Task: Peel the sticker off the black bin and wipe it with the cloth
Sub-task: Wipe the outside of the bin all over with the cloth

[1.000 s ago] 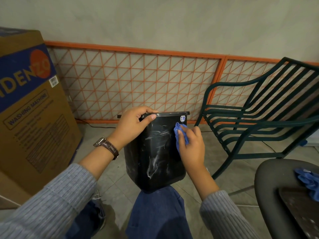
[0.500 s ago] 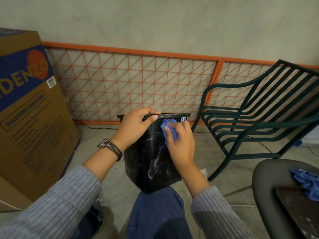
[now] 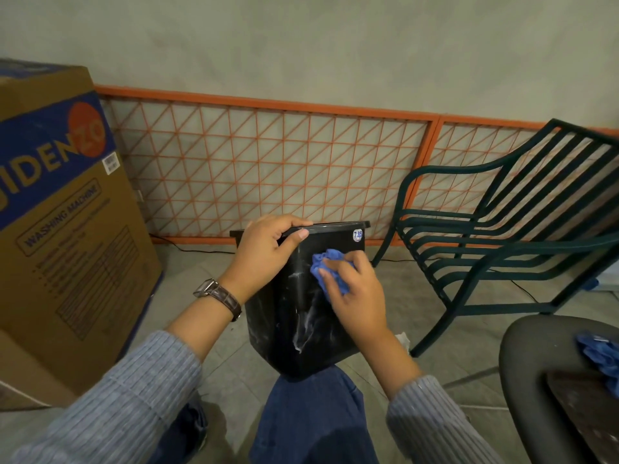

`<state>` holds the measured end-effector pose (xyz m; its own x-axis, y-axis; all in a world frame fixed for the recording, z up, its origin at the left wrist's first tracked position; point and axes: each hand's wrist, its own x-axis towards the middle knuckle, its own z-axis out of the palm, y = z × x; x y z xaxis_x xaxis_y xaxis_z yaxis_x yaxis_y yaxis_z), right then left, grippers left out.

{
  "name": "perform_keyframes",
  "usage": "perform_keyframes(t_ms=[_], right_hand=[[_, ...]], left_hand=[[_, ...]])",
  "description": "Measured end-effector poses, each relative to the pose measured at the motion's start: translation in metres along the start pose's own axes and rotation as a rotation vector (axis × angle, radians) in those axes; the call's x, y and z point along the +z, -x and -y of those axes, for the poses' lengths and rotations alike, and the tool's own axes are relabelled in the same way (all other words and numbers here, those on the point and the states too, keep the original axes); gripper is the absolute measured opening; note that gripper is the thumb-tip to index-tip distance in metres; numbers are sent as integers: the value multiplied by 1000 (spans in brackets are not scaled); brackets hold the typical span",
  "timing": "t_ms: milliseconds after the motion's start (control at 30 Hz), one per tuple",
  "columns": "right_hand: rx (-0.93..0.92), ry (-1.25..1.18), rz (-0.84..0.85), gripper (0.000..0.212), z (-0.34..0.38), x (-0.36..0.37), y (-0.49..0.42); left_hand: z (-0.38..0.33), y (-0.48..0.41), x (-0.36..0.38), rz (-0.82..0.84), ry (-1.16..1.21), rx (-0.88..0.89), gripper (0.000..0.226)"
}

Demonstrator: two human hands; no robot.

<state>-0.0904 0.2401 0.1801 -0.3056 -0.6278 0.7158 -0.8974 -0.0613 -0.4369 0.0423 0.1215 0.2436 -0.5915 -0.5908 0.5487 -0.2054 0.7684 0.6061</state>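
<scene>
The black bin (image 3: 298, 336) rests tilted on my knee, its near side streaked with white smears. A round white and blue price sticker (image 3: 357, 234) sits at the upper right corner of that side, just below the rim. My left hand (image 3: 264, 256) grips the bin's rim at the left, thumb over the edge. My right hand (image 3: 355, 289) presses a crumpled blue cloth (image 3: 326, 267) against the bin's side, below and left of the sticker.
A large cardboard washing machine box (image 3: 63, 236) stands at the left. An orange metal grille (image 3: 268, 169) leans on the wall behind. A dark green metal chair (image 3: 502, 236) is at the right. A dark round seat (image 3: 536, 380) at lower right carries another blue cloth (image 3: 599, 353).
My right hand slid the cloth from under the sticker left along the rim, then down the bin's side, and the sticker shows fully again. My left hand kept its grip.
</scene>
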Motion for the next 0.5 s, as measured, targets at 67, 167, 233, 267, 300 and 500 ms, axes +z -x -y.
perform_keyframes(t_ms=[67,167,233,267,300,500], right_hand=[[137,-57,-81,29,-7,-2,-7],[206,-86,-148,27,2,2,-16],[138,-90,-104,28,9,3,-12],[92,-86,-65,28,8,3,-7],[61,-86,-29,27,4,2,-2],[293,-183,-161,18,-3,3,-16]], left_hand=[[-5,-1,3,1,-39,18,22],[-11,-1,8,0,-121,34,23],[-10,0,9,-4,-154,43,24],[-9,1,9,-3,-158,48,24],[-8,1,8,1,-158,49,24],[-10,-4,9,26,-131,43,23]])
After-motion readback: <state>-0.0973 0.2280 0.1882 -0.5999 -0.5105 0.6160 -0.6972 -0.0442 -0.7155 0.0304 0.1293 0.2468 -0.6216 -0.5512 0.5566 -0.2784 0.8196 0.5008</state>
